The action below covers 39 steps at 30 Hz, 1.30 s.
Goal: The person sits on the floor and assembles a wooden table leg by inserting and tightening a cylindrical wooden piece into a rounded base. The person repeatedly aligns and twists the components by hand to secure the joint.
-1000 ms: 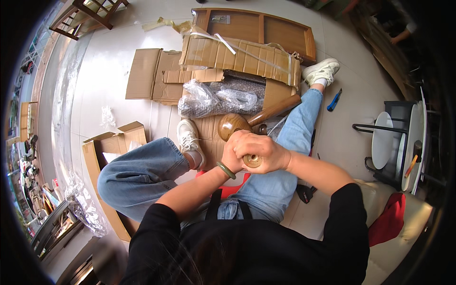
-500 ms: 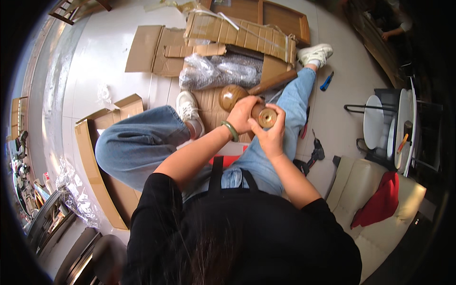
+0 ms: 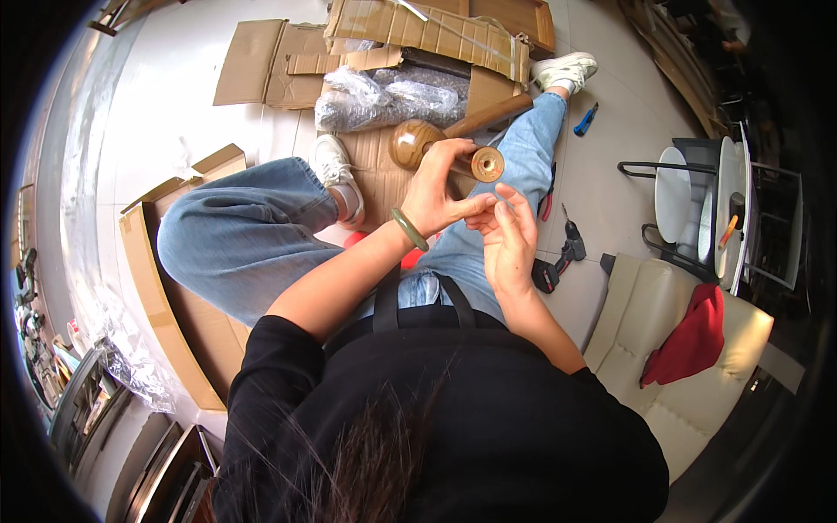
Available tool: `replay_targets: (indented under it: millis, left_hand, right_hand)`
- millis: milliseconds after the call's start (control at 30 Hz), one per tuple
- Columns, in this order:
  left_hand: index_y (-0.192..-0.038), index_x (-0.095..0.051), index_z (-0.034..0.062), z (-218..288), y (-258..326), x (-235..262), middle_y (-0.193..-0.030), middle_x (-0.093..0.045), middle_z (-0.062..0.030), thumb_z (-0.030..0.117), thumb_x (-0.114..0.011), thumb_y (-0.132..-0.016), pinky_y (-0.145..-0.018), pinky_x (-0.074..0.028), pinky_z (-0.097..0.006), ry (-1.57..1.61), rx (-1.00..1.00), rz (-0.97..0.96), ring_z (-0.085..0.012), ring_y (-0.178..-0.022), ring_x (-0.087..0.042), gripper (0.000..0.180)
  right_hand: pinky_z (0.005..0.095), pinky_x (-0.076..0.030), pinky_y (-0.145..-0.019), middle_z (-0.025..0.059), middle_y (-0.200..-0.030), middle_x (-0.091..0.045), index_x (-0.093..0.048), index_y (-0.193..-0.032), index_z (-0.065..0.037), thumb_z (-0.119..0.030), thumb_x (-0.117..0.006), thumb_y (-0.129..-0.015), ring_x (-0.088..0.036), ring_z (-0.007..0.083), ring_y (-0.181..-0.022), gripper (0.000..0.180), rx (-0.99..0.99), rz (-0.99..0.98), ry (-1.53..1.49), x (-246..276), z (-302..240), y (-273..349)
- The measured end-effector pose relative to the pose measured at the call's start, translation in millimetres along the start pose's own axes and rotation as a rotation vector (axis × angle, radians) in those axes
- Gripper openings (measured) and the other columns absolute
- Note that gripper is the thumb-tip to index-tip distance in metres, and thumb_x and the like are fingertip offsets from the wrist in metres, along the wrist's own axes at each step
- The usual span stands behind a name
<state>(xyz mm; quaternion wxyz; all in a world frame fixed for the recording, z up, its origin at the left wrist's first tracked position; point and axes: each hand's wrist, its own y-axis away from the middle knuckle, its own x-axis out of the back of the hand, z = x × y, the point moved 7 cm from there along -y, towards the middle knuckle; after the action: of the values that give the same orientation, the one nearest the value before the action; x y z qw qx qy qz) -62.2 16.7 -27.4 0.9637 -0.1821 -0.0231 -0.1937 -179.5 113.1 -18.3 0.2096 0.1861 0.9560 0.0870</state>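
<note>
My left hand (image 3: 433, 185) is closed around a turned wooden piece (image 3: 416, 145) with a glossy round bulb and a narrower stem. The stem's end carries a brass-coloured round plate (image 3: 487, 165) with a hole in its middle, facing up towards me. Just below that plate, my right hand (image 3: 508, 244) pinches a small, thin metallic thing, too small to name. My left thumb reaches across to the right fingertips. Behind the bulb, a straight wooden bar (image 3: 490, 117) slants over the cardboard.
Ahead lie an opened carton (image 3: 427, 35) and bubble-wrapped items (image 3: 392, 100). A blue cutter (image 3: 586, 120) and a cordless drill (image 3: 562, 257) rest on the floor to my right, near a cream padded seat (image 3: 663, 349) with a red cloth (image 3: 693, 340). A shallow cardboard box (image 3: 166, 305) stands left.
My right hand has come off the plate end and now pinches a small thin thing beneath it. The left hand still grips the wooden piece. The whole view has shifted slightly.
</note>
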Motion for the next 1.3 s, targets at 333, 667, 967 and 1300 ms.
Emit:
replay_targets:
  millis: [333, 667, 967, 1300]
  left_hand:
    - [-0.125, -0.056, 0.0073, 10.6, 19.2, 1.3, -0.138, -0.048, -0.0109, 0.033, -0.08, -0.077, -0.102, -0.042, -0.039, 0.254, 0.145, 0.053, -0.0247, -0.127, -0.048, 0.06]
    - [-0.124, -0.056, 0.0078, 3.0, 24.6, -2.1, -0.141, -0.044, -0.0094, 0.037, -0.075, -0.081, -0.105, -0.039, -0.04, 0.346, 0.213, 0.014, -0.0237, -0.13, -0.045, 0.056]
    - [-0.119, -0.056, 0.0047, -24.4, 38.4, -6.7, -0.117, -0.056, -0.0063, 0.036, -0.067, -0.092, -0.091, -0.046, -0.033, 0.518, 0.416, 0.168, -0.0175, -0.109, -0.055, 0.043]
    - [-0.129, -0.044, -0.0016, -146.4, 75.1, -66.2, -0.125, -0.058, -0.022, 0.05, -0.061, -0.093, -0.101, -0.05, -0.048, 1.4, 1.456, 0.567, -0.0351, -0.114, -0.061, 0.065]
  right_hand:
    - [0.0307, -0.053, -0.077, 0.01, -0.1, -0.064, -0.056, -0.113, 0.001, -0.003, -0.067, -0.09, -0.064, 0.016, -0.085, 0.026, 0.061, -0.073, 0.094, -31.2, -22.1, 14.4]
    - [0.0276, -0.055, -0.074, 0.0085, -0.098, -0.064, -0.056, -0.109, 0.001, 0.002, -0.068, -0.088, -0.063, 0.0139, -0.085, 0.025, 0.082, -0.067, 0.133, -39.8, -24.9, 14.6]
    - [0.0268, -0.053, -0.076, 0.0079, -0.099, -0.062, -0.056, -0.105, 0.001, 0.003, -0.068, -0.087, -0.061, 0.0136, -0.087, 0.022, 0.079, -0.088, 0.215, -37.7, -19.2, 7.7]
    - [0.0363, -0.046, -0.095, 0.0138, -0.107, -0.066, -0.066, -0.099, -0.001, -0.005, -0.072, -0.08, -0.062, 0.0255, -0.104, 0.021, 0.354, -0.497, 0.81, -41.1, -62.5, -78.6]
